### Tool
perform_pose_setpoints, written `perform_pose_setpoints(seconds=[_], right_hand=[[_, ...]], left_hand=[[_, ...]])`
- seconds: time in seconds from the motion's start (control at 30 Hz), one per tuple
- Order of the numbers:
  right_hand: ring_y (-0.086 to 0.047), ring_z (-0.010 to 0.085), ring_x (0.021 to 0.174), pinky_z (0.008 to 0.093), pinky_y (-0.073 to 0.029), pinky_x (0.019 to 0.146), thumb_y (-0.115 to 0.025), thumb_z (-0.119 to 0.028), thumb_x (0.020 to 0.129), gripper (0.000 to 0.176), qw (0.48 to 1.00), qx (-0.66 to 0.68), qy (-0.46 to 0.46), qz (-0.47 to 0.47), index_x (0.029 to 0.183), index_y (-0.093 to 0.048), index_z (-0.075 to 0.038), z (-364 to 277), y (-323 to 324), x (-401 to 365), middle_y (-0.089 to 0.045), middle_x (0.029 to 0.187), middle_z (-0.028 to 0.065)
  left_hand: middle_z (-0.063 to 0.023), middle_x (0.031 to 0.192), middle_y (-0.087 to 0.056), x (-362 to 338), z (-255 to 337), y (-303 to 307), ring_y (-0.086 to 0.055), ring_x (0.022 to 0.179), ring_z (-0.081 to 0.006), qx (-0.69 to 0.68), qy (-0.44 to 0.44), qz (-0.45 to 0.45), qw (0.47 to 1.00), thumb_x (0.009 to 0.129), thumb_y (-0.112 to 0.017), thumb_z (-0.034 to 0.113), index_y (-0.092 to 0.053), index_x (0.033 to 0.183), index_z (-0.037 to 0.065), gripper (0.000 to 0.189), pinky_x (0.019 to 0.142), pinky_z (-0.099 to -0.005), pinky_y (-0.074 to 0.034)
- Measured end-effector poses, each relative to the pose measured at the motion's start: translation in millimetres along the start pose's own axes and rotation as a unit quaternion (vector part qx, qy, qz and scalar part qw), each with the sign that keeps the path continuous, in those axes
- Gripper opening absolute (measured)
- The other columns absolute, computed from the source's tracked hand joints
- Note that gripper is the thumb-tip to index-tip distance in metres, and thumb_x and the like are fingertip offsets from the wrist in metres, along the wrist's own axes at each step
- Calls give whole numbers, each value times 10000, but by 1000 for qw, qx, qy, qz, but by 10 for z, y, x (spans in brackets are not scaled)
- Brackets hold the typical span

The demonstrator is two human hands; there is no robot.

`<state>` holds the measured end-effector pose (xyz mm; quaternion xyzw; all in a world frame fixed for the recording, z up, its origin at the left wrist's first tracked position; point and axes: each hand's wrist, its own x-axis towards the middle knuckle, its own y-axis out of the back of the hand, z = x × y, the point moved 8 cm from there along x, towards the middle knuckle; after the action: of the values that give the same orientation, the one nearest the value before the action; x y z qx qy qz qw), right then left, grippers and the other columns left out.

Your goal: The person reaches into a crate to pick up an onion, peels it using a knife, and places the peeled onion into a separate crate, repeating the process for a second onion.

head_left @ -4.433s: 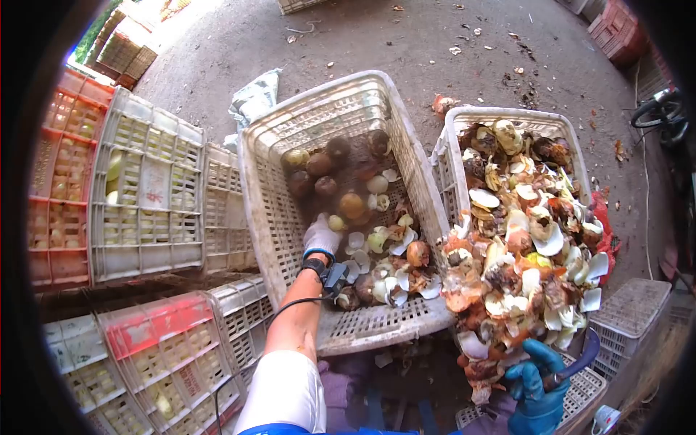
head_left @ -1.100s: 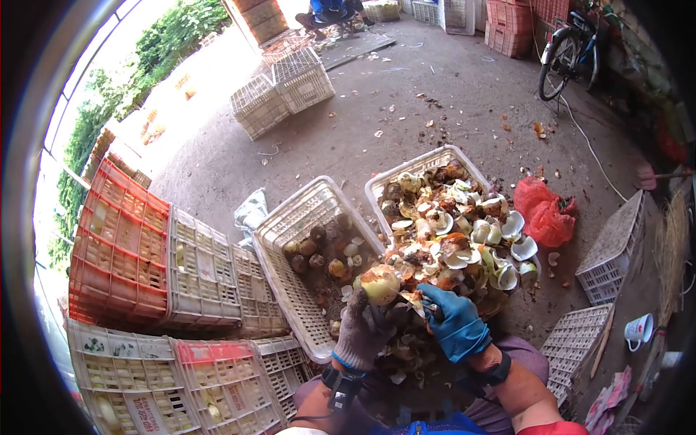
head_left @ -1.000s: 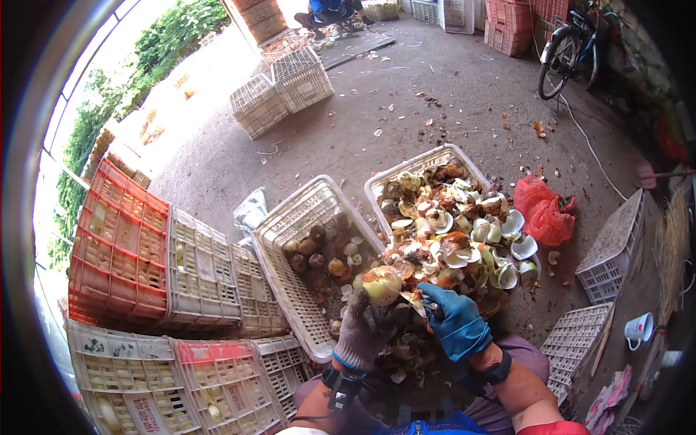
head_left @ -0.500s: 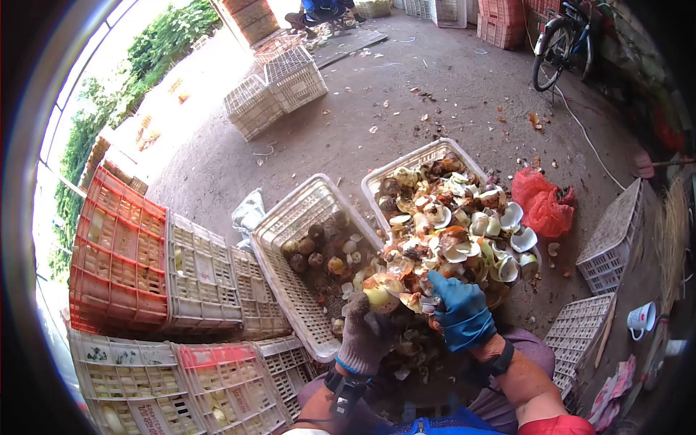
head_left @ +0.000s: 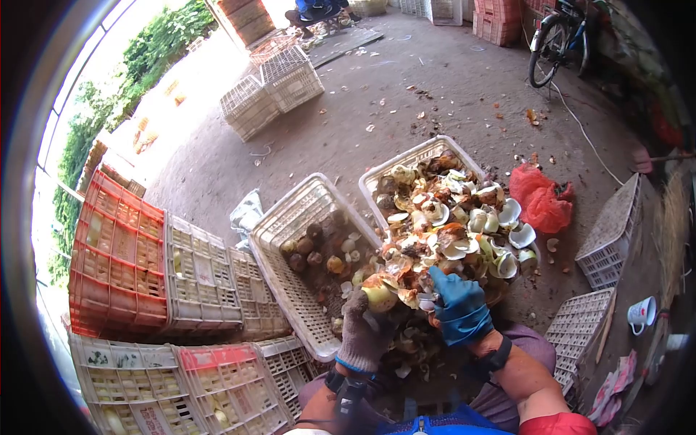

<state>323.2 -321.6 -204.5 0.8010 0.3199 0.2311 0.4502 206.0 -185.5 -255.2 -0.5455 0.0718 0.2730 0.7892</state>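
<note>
My left hand (head_left: 365, 339), in a grey knit glove, is closed around a pale yellow onion (head_left: 379, 298) with some brown skin at its top. To its right, my right hand (head_left: 462, 310) wears a blue rubber glove. Its fingers are curled, and whatever they grip is hard to make out among the peelings. Both hands are over the near edges of two crates. The left crate (head_left: 287, 185) has several brown, unpeeled onions (head_left: 307, 245) and dirt inside. The right crate (head_left: 371, 176) is heaped with onion skins and cut layers (head_left: 457, 239).
Stacked crates (head_left: 119, 254) of pale onions stand at my left. A red mesh bag (head_left: 540, 199) lies beyond the right crate. White crates (head_left: 580, 330), a mug (head_left: 641, 316) and a broom (head_left: 674, 232) are at right. Farther off are a bicycle (head_left: 554, 47) and a seated person (head_left: 319, 13).
The view has shifted slightly. My left hand still holds the onion, and my right hand stays curled beside it, with only a small movement.
</note>
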Motion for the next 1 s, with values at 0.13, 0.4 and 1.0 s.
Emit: perform_pose_setpoints(seconds=[0.13,0.4,1.0], right_hand=[[-726,246,782,363,-558,677,-689,-102,969,240,946,313,-33,-80,1198,-735,-48,59,-447,-57,-764,951,135],[-633,106,795,314,-551,749,-713,-232,1036,289,885,454,-87,-55,1244,-713,-30,-119,80,-13,-753,991,73],[-592,41,703,266,-517,645,-703,-187,1044,174,821,520,-235,31,1110,-702,-25,446,-61,-73,-689,826,-38]], left_hand=[[-123,1216,-670,-40,165,-114,-729,1016,-285,146,-92,-16,985,967,-696,339,-552,1361,85,491,878,-409,-636],[-147,1187,-670,-40,52,-163,-724,1005,-279,190,-53,-2,980,920,-758,308,-506,1401,61,597,853,-407,-651],[-142,1286,-677,41,-84,-139,-677,1175,-211,383,-26,-36,923,878,-754,136,-543,1396,-16,579,992,-353,-570]])
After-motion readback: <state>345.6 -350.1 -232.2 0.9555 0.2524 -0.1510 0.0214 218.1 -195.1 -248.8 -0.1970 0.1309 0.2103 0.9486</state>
